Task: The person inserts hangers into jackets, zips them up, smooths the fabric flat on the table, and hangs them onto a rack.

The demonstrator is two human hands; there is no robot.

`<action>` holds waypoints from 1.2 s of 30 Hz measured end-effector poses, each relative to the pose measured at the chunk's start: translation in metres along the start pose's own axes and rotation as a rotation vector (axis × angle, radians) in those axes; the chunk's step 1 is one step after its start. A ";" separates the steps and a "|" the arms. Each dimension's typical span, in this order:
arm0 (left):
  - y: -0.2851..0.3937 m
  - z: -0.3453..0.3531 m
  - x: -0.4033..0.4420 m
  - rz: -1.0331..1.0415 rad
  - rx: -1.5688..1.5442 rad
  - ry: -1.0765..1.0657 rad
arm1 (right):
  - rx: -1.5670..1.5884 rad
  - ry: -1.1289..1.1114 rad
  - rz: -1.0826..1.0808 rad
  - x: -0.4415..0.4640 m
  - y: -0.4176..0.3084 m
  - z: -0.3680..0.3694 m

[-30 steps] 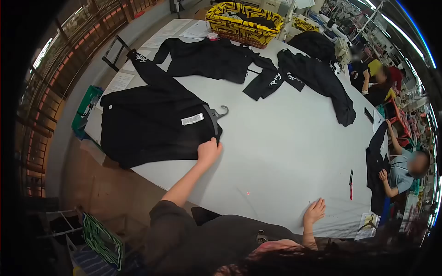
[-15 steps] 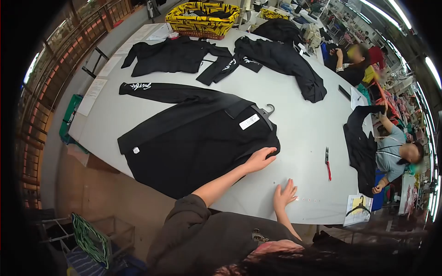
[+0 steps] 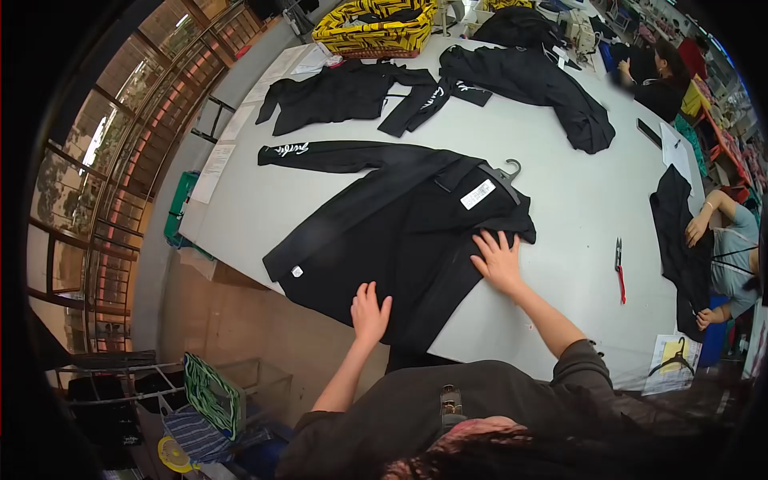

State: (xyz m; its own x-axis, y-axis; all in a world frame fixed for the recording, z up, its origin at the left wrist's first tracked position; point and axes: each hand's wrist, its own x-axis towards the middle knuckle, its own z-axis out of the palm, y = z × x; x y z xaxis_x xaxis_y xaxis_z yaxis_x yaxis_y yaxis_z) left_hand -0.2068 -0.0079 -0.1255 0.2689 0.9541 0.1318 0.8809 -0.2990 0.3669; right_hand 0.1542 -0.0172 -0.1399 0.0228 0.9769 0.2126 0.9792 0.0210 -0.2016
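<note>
A black long-sleeved top (image 3: 376, 240) lies spread on the pale table (image 3: 560, 264), a black hanger (image 3: 502, 181) in its neck and a white tag (image 3: 478, 194) beside it. One sleeve stretches off to the left with white lettering on it; the other runs down toward my body along the near side. My right hand (image 3: 499, 261) rests flat on the cloth below the shoulder, fingers spread and holding nothing. Over the lower part of the top is my left hand (image 3: 370, 315), fingers apart and nothing in them.
Red-handled snips (image 3: 620, 272) lie to the right. More black garments (image 3: 344, 98) lie at the back, near a yellow-and-black basket (image 3: 372, 32). At the right edge a person in light blue handles a black garment (image 3: 678, 248), near a sheet with a hanger picture (image 3: 672, 364).
My left hand has moved from the shoulder down to the lower part of the top. My right hand has gone from the bare table onto the cloth. The view has shifted.
</note>
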 end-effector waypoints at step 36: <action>0.032 0.056 0.100 0.281 -0.395 -0.149 | 0.011 0.447 0.630 -0.149 -0.013 -0.071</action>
State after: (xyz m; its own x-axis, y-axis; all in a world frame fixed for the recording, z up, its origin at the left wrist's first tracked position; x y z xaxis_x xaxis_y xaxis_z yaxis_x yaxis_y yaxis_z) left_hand -0.1299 0.0783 -0.1517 0.5521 0.8196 0.1531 0.5600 -0.5005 0.6602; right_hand 0.1526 -0.1779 -0.1012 0.6564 0.6264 0.4204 0.7526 -0.5055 -0.4220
